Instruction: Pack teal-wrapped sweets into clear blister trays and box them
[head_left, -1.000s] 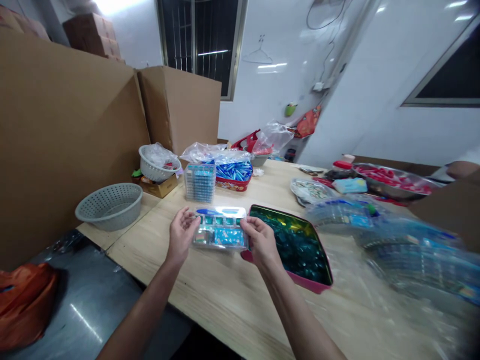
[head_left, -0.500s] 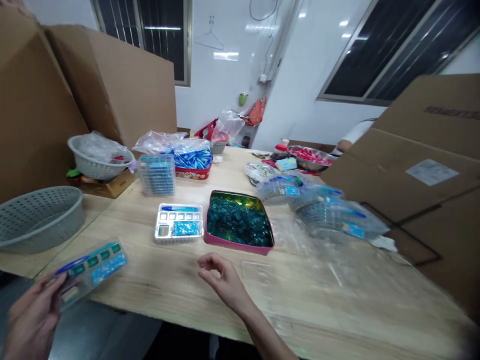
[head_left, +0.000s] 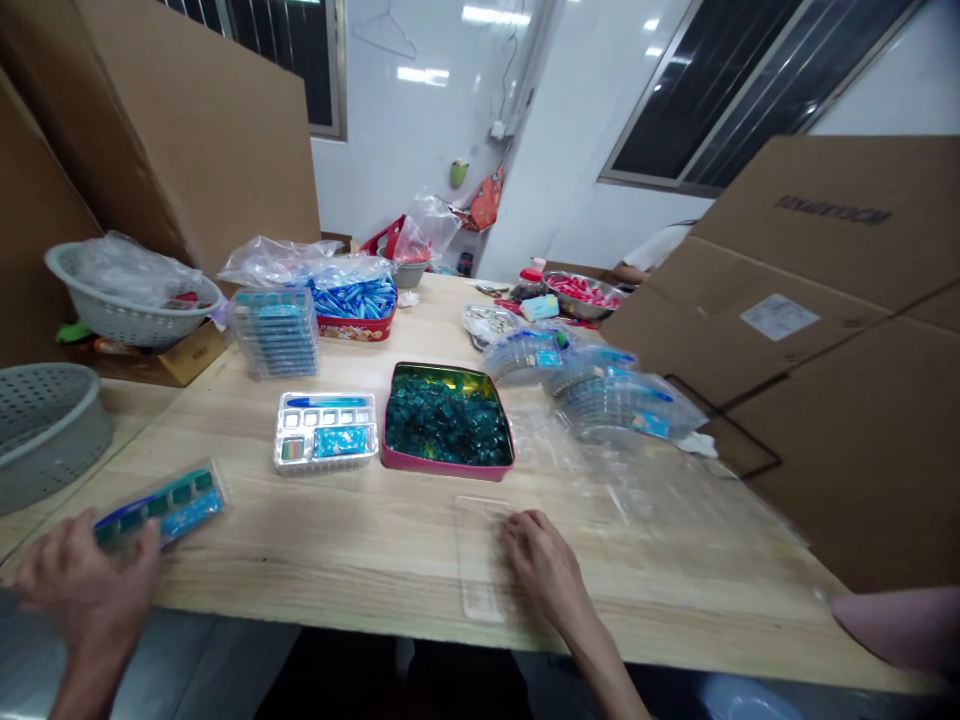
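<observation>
My left hand (head_left: 90, 580), slightly blurred, grips the near end of a filled clear plastic tray (head_left: 191, 508) low over the table at left. That tray holds a blue pen, dark green pieces and a blue patterned packet. At the front middle, my right hand (head_left: 546, 565) has its bent fingers on the right edge of a thin clear plastic lid (head_left: 478, 560) lying flat. Between the hands and farther back sits another tray (head_left: 325, 432) with a pen and blue packet, its small square compartments showing no green. Beside it, a pink-rimmed tin (head_left: 448, 466) holds dark green translucent pieces.
Stacked trays (head_left: 274, 335) stand behind, near a red tub (head_left: 360, 328) of blue pens. Grey baskets (head_left: 52, 440) are at left. Curved stacks of clear packs (head_left: 600, 390) and loose clear plastic lie right, before a large cardboard box (head_left: 840, 400). Another person's arm (head_left: 652, 250) shows behind it.
My right hand has moved right and down onto the clear lid. My left hand has brought the filled tray down closer to the tabletop. The camera view has shifted.
</observation>
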